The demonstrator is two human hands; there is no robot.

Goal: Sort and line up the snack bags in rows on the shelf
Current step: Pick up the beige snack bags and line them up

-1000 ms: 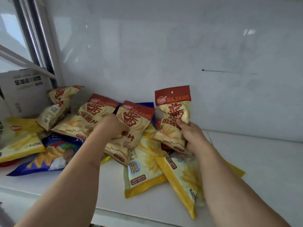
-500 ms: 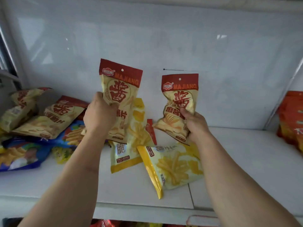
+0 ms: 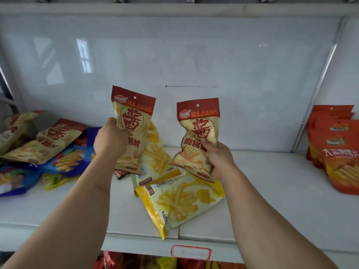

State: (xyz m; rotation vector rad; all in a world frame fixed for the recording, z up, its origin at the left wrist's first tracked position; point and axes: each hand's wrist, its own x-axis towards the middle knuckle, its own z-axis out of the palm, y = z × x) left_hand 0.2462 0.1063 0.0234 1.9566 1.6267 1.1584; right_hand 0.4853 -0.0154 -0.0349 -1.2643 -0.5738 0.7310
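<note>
My left hand (image 3: 110, 140) grips a cream bag with a red MAJIANG header (image 3: 134, 121), held upright above the white shelf (image 3: 272, 200). My right hand (image 3: 219, 158) grips a second identical MAJIANG bag (image 3: 198, 129) by its lower right side, also lifted and a little crumpled. Below them two yellow fries bags lie on the shelf, one flat (image 3: 180, 200) at the front and one (image 3: 157, 158) leaning behind it. More MAJIANG bags (image 3: 42, 142) and blue bags (image 3: 68, 160) are heaped at the left.
Orange-red snack bags (image 3: 338, 150) stand in a row at the shelf's right end. A bare stretch of shelf lies between them and my right hand. A red-framed price label (image 3: 191, 252) is on the shelf's front edge. More bags show on the shelf below.
Both hands lifted their MAJIANG bags off the heap and carried them up. The view swung right, bringing the orange-red bags into sight.
</note>
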